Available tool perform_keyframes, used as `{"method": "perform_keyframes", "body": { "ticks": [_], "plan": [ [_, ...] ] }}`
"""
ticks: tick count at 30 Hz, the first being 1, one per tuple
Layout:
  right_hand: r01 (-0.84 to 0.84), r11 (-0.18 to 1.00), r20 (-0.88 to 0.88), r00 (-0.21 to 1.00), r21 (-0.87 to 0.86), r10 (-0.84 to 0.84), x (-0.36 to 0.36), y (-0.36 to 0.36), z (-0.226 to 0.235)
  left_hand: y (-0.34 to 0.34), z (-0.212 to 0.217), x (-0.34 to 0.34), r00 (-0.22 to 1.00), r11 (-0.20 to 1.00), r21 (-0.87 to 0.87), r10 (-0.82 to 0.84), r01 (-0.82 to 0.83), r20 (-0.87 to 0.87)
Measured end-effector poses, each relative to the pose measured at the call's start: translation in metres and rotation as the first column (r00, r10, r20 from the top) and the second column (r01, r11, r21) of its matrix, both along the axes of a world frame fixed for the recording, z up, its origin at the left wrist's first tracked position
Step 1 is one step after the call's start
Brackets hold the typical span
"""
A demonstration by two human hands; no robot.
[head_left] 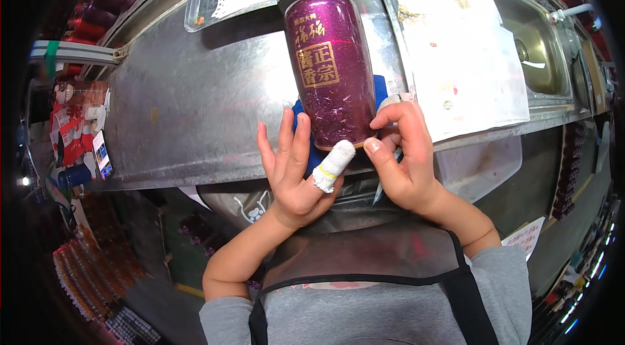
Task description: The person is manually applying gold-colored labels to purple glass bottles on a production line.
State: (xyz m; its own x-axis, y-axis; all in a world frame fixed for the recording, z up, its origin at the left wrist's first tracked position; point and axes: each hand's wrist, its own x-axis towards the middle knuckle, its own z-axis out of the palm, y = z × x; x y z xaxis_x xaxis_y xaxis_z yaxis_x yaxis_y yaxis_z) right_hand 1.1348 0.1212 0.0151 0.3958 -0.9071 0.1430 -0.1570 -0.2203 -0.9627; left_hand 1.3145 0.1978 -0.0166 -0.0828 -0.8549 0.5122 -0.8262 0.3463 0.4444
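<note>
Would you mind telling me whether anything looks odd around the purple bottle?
The left hand has its thumb wrapped in a white bandage, pressed against the base of the glittery purple bottle lying on the metal table. Nothing looks spilled.

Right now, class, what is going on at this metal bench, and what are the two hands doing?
A person in a grey top and dark apron is working on a purple bottle that lies on a metal workbench, over a blue pad. The left hand, its thumb wrapped in a white bandage, rests open with fingers against the bottle's base. The right hand pinches at the bottle's lower edge. Paper sheets lie to the right, a sink beyond them.
</note>
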Motion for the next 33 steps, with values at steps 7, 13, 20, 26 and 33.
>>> {"method": "perform_keyframes", "body": {
  "ticks": [7, 13, 20, 26, 33],
  "plan": [
    [0.008, 0.997, 0.137, 0.990, 0.081, -0.019, -0.001, 0.001, -0.008, -0.002, 0.003, 0.001, 0.999, 1.000, -0.008, -0.014, 0.014, 0.040],
    [0.032, 0.998, -0.045, 0.998, -0.060, -0.034, 0.002, 0.002, -0.007, -0.002, 0.004, 0.000, 0.999, 1.000, -0.014, -0.010, 0.011, 0.048],
    [0.028, 0.996, 0.056, 0.998, -0.084, -0.023, 0.000, -0.001, -0.015, -0.003, 0.004, 0.001, 0.998, 1.000, -0.022, -0.007, 0.009, 0.070],
    [0.034, 0.996, 0.038, 0.999, -0.079, -0.031, 0.003, 0.002, -0.009, -0.004, 0.008, 0.002, 0.995, 0.999, -0.034, -0.005, 0.008, 0.100],
    [0.047, 0.993, 0.012, 0.999, -0.109, -0.045, 0.002, 0.002, -0.009, -0.009, 0.012, 0.000, 0.986, 0.998, -0.056, -0.004, 0.014, 0.167]
  ]
}}
